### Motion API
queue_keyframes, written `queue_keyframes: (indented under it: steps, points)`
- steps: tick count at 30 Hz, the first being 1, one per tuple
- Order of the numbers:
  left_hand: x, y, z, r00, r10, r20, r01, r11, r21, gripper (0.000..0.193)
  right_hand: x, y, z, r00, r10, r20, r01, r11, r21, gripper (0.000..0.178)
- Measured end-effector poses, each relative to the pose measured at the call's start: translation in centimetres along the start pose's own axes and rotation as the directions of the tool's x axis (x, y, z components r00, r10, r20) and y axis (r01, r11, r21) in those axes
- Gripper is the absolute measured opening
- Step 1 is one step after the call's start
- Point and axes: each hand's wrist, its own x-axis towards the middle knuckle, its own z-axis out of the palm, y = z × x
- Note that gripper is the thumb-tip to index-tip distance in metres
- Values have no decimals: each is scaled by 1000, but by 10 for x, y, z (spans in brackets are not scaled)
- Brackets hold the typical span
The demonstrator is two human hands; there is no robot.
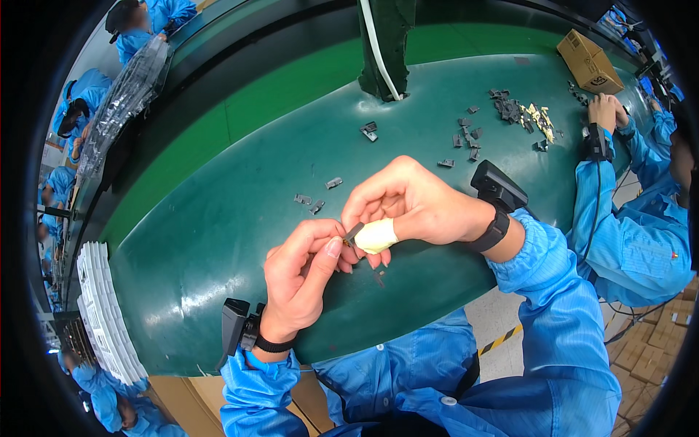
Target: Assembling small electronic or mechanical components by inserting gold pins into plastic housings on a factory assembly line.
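Over the green table (pixel 218 240), my left hand (pixel 297 273) pinches a small dark plastic part (pixel 354 232) between thumb and fingertips. My right hand (pixel 422 204) meets it from the other side, its fingers closed on the same part. A pale yellow wrap (pixel 376 236) covers my right thumb. My fingers hide most of the part, so its full shape does not show. Beyond my left hand lie a few loose small dark clips (pixel 317 207), and another pair of dark clips (pixel 369 131) sits farther back.
At the right lie heaped dark parts (pixel 507 109) beside small cream pieces (pixel 537 120). A cardboard box (pixel 588 64) stands near a co-worker's hands (pixel 606 113). White trays (pixel 109 313) are stacked at the left edge. A post with a white cable (pixel 380 51) rises at the back.
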Motion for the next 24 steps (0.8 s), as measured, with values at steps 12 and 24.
queue_keyframes:
  steps: [12, 24]
  points:
    - [-1, 0, 0, 1000, 1, 0, -1, 1000, -31, 16, 0, 1, 0, 1000, -15, -11, 16, 1000, 13, 13]
    - [-1, 0, 0, 1000, 4, 8, -4, 999, -32, 16, 0, 1, 0, 1000, -15, -11, 16, 1000, 10, 14]
